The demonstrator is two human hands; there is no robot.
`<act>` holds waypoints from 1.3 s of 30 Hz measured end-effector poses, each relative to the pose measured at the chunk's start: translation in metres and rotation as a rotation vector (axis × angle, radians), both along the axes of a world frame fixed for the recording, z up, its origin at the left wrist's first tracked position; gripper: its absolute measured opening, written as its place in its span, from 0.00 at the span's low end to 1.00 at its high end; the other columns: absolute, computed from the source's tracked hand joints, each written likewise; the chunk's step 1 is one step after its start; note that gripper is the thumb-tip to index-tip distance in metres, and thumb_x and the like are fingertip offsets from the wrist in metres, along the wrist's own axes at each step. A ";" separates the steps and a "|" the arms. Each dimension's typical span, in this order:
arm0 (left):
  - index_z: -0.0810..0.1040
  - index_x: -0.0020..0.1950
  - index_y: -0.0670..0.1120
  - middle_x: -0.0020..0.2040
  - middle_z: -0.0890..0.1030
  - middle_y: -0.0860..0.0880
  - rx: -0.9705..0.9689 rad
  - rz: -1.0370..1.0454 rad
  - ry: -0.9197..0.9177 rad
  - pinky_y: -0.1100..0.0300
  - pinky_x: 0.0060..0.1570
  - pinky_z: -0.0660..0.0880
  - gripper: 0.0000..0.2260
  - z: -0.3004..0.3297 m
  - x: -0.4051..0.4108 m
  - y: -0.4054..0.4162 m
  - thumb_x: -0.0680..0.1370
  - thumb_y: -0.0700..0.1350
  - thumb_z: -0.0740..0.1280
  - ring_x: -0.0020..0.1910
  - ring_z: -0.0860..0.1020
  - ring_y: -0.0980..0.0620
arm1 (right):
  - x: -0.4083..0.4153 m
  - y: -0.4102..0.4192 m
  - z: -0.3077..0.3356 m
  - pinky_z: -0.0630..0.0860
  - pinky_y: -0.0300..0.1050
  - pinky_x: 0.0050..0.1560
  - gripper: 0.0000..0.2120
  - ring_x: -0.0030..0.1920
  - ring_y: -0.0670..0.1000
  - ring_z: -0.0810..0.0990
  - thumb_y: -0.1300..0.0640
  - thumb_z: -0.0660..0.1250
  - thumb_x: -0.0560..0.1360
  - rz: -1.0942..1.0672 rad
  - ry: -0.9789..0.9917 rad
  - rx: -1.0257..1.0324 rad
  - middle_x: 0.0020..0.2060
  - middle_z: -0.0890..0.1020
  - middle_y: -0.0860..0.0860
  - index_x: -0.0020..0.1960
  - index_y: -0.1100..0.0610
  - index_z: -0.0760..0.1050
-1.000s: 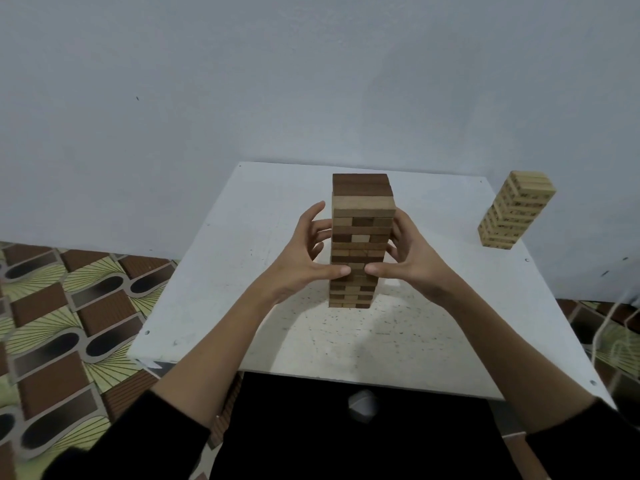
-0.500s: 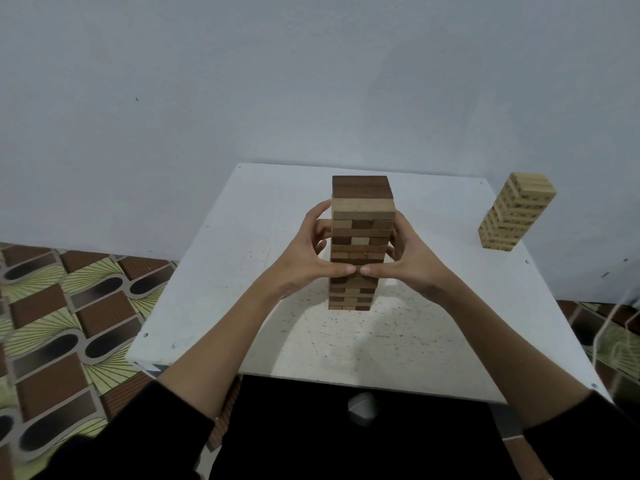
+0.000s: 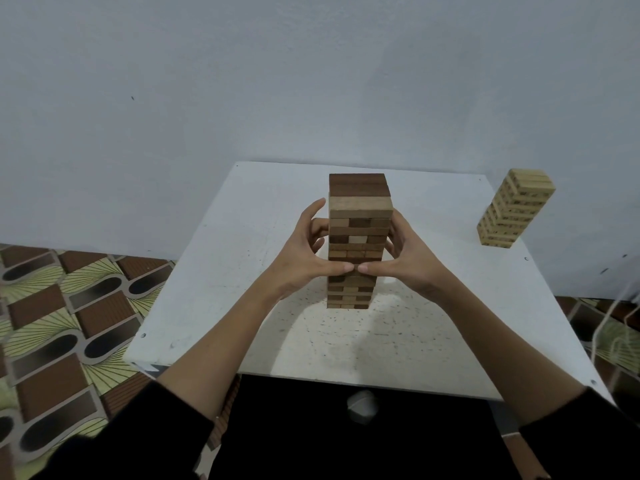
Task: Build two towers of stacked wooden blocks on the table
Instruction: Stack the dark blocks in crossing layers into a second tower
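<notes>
Fingers (image 3: 313,233) clasp brown tower (image 3: 358,216); white table (image 3: 242,271), patterned floor (image 3: 52,323).

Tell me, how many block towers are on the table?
2. The dark tower stands mid-table between the left hand and right hand; the pale tower stands at the far right edge.

Home rm: patterned floor mat (image 3: 62,327), plain wall (image 3: 207,81).
</notes>
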State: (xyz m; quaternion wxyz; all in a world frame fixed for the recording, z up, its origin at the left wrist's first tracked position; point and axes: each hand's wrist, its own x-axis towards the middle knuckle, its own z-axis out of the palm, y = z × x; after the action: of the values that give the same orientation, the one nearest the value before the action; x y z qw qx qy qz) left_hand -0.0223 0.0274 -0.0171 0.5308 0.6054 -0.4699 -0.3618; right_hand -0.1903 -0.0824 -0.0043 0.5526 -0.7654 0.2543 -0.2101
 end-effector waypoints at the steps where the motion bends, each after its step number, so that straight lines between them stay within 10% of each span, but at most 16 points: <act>1: 0.56 0.75 0.52 0.62 0.76 0.52 0.001 0.001 0.000 0.44 0.71 0.64 0.50 0.000 0.000 0.000 0.59 0.50 0.79 0.65 0.73 0.55 | 0.000 0.000 0.000 0.59 0.57 0.73 0.47 0.67 0.46 0.68 0.52 0.79 0.61 -0.001 0.000 0.002 0.63 0.71 0.43 0.73 0.46 0.57; 14: 0.52 0.76 0.50 0.59 0.77 0.52 0.026 -0.001 0.020 0.45 0.68 0.67 0.48 -0.007 -0.003 0.000 0.65 0.32 0.77 0.59 0.76 0.59 | 0.000 0.001 -0.007 0.61 0.58 0.72 0.51 0.67 0.48 0.69 0.49 0.79 0.58 0.024 0.013 0.015 0.64 0.72 0.47 0.74 0.50 0.56; 39: 0.52 0.76 0.51 0.61 0.76 0.50 0.047 -0.026 -0.002 0.42 0.69 0.65 0.51 -0.021 0.001 0.001 0.63 0.37 0.79 0.64 0.74 0.54 | 0.000 0.002 -0.021 0.62 0.60 0.71 0.51 0.67 0.48 0.69 0.51 0.80 0.57 0.024 0.011 0.033 0.64 0.72 0.47 0.73 0.48 0.57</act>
State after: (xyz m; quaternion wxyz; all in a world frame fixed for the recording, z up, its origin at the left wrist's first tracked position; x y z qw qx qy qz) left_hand -0.0214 0.0281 -0.0385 0.5113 0.6118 -0.4697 -0.3790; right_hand -0.1906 -0.0806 -0.0257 0.5663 -0.7603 0.2515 -0.1950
